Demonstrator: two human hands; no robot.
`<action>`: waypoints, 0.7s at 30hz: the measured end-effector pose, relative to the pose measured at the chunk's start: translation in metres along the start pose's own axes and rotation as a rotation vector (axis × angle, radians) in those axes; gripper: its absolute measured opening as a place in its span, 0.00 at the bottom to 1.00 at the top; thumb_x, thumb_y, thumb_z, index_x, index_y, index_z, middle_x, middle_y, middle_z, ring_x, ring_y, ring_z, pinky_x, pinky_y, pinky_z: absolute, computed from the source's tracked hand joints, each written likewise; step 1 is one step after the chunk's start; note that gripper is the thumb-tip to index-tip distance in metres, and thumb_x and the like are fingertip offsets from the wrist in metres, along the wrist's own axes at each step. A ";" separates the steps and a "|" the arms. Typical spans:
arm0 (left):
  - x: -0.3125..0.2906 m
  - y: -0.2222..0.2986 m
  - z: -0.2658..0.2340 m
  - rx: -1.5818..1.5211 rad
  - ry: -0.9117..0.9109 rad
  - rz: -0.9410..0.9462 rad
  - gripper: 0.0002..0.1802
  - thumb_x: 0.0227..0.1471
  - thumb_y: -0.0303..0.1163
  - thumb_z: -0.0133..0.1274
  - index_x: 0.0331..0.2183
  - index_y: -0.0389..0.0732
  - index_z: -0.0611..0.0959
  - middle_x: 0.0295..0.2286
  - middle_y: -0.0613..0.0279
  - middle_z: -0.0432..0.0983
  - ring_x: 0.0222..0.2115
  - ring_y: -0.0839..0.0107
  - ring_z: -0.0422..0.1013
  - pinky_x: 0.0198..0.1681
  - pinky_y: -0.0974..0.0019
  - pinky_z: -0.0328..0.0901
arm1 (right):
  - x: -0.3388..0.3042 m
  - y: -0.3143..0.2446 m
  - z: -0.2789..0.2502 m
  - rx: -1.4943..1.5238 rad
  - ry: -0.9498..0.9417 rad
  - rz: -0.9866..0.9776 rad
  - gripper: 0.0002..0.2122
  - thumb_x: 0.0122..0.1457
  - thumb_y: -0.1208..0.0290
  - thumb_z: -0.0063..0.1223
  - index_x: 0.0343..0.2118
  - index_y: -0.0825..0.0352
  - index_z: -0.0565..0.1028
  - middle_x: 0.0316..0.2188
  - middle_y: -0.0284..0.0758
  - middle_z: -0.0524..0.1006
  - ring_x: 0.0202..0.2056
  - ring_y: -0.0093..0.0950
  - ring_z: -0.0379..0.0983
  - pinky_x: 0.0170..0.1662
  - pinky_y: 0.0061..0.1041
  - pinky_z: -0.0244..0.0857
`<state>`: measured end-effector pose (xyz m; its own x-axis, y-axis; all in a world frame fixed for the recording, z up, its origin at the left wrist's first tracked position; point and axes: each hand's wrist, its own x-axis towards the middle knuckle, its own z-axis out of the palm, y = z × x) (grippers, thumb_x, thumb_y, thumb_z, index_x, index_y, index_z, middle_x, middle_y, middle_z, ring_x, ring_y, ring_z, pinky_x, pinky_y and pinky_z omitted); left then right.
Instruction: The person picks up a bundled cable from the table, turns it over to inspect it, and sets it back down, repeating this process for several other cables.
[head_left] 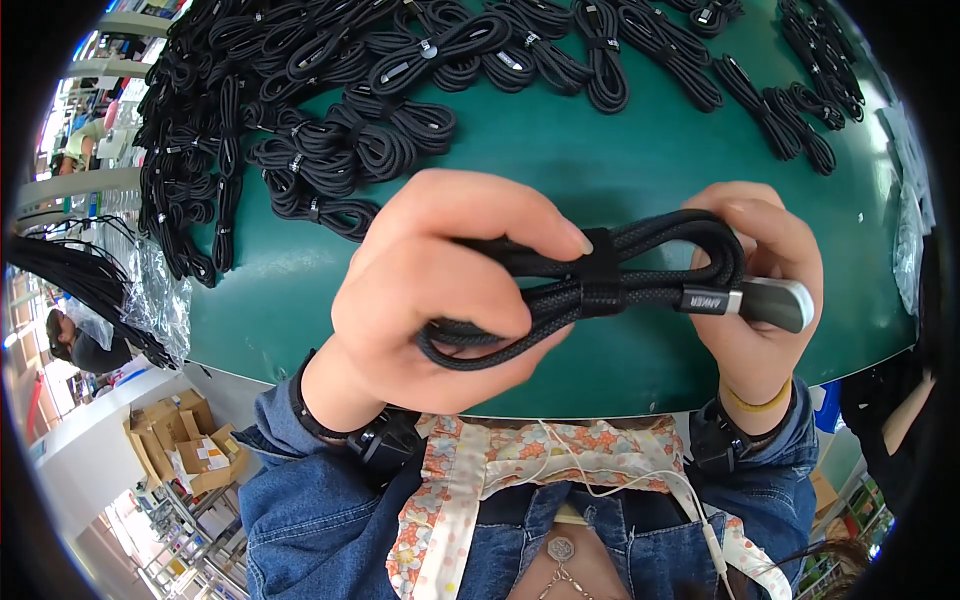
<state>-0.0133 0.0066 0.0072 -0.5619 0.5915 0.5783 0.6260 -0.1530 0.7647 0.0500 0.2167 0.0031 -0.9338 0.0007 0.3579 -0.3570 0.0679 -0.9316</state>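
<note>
A coiled black braided cable [655, 240] is held up over the green table, lying crosswise between my hands. A black strap [601, 270] wraps round the middle of the coil. My left hand [440, 280] is closed round the coil's left end, thumb and forefinger close to the strap. At the right end, the fingers of my right hand [765, 270] are bent round the loop. The cable's connector [710, 300] has a dark sleeve and a metal collar, and a smooth grey rounded piece [778, 305] sticks out beyond it against my right hand.
Many bundled black cables [350, 150] lie heaped across the far and left side of the green table [520, 150]. More bundles [785, 110] lie at the far right. Loose cables and clear plastic [150, 290] hang by the left edge. Cardboard boxes [185, 440] stand at the lower left.
</note>
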 end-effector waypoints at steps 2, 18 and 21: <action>0.002 -0.003 -0.006 -0.144 0.129 -0.104 0.11 0.36 0.22 0.50 0.26 0.43 0.67 0.32 0.52 0.63 0.32 0.61 0.64 0.34 0.67 0.61 | 0.003 -0.001 -0.004 -0.052 -0.122 -0.063 0.14 0.36 0.84 0.49 0.31 0.72 0.67 0.28 0.39 0.67 0.20 0.15 0.60 0.19 0.11 0.52; -0.001 -0.022 -0.043 1.274 -0.249 -0.511 0.19 0.33 0.26 0.53 0.34 0.44 0.71 0.31 0.59 0.63 0.31 0.65 0.63 0.33 0.73 0.56 | 0.015 -0.009 -0.020 0.605 0.536 0.217 0.11 0.52 0.75 0.36 0.37 0.73 0.66 0.32 0.39 0.70 0.12 0.13 0.53 0.14 0.12 0.45; 0.002 -0.025 -0.051 1.120 -0.136 -0.381 0.18 0.33 0.27 0.55 0.32 0.40 0.72 0.31 0.61 0.62 0.28 0.68 0.64 0.27 0.72 0.58 | 0.011 -0.008 -0.014 0.557 0.484 0.246 0.14 0.52 0.71 0.37 0.40 0.74 0.64 0.33 0.40 0.70 0.11 0.12 0.52 0.14 0.12 0.44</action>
<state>-0.0580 -0.0286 0.0035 -0.7942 0.5385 0.2814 0.5932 0.7874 0.1674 0.0425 0.2304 0.0155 -0.9188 0.3948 0.0051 -0.2203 -0.5021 -0.8363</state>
